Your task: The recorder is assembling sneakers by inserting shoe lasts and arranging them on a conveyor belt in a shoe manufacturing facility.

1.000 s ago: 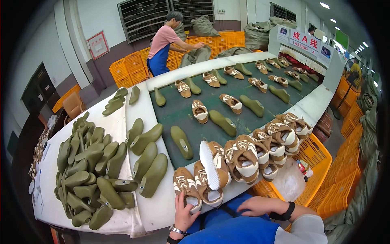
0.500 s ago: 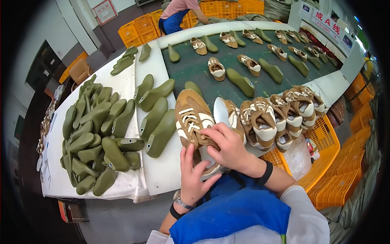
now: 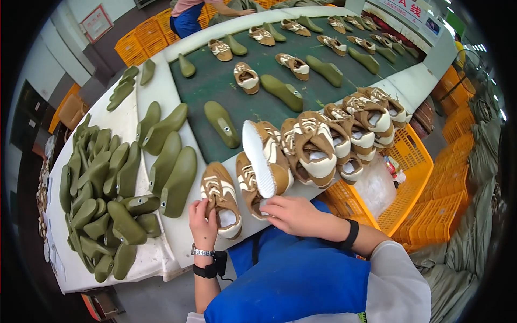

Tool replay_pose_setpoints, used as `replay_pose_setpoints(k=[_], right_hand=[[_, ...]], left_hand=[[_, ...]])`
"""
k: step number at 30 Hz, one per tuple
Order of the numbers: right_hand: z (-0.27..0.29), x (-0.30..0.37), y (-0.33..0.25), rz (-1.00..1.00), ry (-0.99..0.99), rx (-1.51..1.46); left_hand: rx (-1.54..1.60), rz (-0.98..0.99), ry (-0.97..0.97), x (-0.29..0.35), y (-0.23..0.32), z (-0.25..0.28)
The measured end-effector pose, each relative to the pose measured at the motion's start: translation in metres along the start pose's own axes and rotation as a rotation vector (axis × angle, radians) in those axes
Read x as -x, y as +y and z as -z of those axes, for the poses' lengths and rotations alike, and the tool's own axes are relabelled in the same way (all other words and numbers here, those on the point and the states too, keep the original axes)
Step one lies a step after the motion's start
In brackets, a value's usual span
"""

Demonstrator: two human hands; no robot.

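A brown sneaker with white stripes and laces [image 3: 219, 188] rests at the near table edge, toe pointing away. My left hand [image 3: 203, 225] pinches the left side of its collar, the thumb at the opening. Beside it stands a second brown sneaker [image 3: 247, 183]. At this one's heel opening is my right hand [image 3: 296, 215], fingers closed on the collar; the fingertips are partly hidden. A tilted sneaker shows its white sole [image 3: 257, 156], leaning over the second one against the row of sneakers [image 3: 315, 142] on the right.
Green shoe lasts [image 3: 99, 183] are heaped on the white table [image 3: 177, 242] at left, with several more [image 3: 177, 183] near the sneaker. A green belt [image 3: 210, 86] carries lasts and sneakers. An orange crate [image 3: 406, 188] stands at right. Across the table is a person in a blue apron [image 3: 187, 21].
Both hands were at the laces of the first sneaker, held nearer the belt. That sneaker is now lower, at the table edge; my right hand has moved to the second one. The view has shifted.
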State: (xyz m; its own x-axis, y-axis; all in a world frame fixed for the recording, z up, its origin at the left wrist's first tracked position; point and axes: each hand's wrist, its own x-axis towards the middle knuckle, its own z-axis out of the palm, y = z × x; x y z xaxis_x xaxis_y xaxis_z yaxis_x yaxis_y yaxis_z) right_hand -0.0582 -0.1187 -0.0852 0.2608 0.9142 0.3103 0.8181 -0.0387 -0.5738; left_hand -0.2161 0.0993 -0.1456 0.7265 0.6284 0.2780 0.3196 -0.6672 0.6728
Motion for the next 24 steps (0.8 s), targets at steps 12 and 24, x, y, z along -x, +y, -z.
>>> replay_pose_setpoints(k=[12,24], right_hand=[[0.079,0.014,0.035,-0.226,0.405,0.302],[0.032,-0.009,-0.014,0.229,0.171,0.109]], left_hand=[[0.087,-0.254,-0.146,-0.043,0.098,-0.003],[-0.063,-0.416,0.072,-0.06,0.16,-0.008]])
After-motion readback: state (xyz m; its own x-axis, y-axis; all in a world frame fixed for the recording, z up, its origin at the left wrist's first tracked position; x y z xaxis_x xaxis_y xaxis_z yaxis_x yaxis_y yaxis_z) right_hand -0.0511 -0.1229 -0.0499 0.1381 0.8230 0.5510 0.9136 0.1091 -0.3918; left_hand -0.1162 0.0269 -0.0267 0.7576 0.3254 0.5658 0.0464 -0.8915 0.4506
